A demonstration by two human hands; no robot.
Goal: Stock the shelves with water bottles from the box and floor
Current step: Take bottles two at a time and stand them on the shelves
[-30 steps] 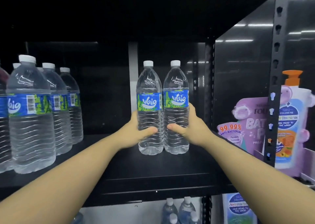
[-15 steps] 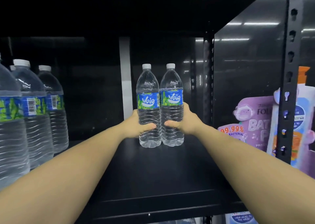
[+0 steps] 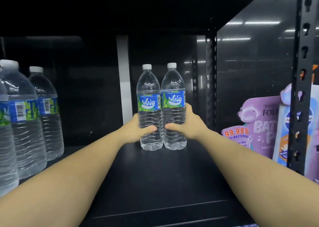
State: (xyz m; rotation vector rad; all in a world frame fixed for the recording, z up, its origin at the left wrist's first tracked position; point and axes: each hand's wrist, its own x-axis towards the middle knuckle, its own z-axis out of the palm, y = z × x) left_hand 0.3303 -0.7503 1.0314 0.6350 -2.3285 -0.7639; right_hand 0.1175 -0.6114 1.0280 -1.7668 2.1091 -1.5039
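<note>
A black metal shelf [image 3: 155,183] in a dim store aisle takes up most of the scene, its deck bare across the middle and front, with a perforated steel upright [image 3: 301,81] closing off the bay on the right. Beyond that upright stand purple anti-bacterial bath product packs [image 3: 255,123], no part of this job. At the left edge of the bay a row of stocked water bottles [image 3: 25,123] already stands upright, barcodes turned outward, running back into the shelf. Toward the back of the deck, near the right rear post, two more Waig water bottles stand side by side and touching, bases apparently resting on the shelf: the left bottle [image 3: 149,106] and the right bottle [image 3: 174,104], white caps on, blue-and-green labels facing out. A person reaches in with both bare arms; the left hand [image 3: 136,130] is wrapped round the lower body of the left bottle, thumb across its front, and the right hand [image 3: 187,123] is wrapped round the right bottle in the same way. By the look of it, the stocking is partly done: one row filled, this pair being seated deep in a fresh row, and open deck left in front for more. The box and the floor stock are out of view, so how many bottles remain cannot be told.
</note>
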